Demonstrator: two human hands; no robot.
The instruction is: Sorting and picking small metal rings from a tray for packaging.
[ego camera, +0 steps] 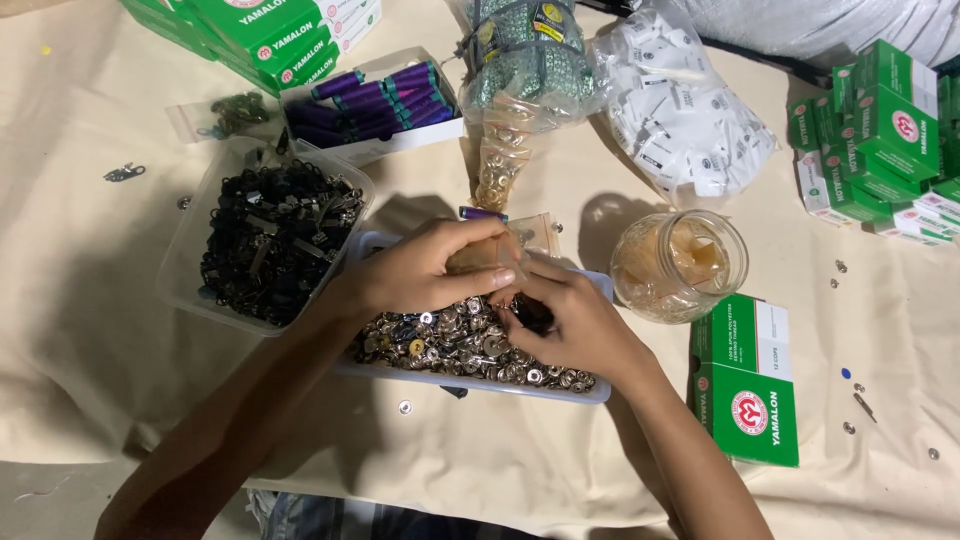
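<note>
Cream cloth, both hands over tray of metal snaps

Two hands, two trays, one glass jar

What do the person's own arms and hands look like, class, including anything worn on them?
Both forearms are bare, with no sleeves in view. The left hand and right hand wear no gloves, and no rings, watch or bracelet show. Fingernails look short and unpainted.
</note>
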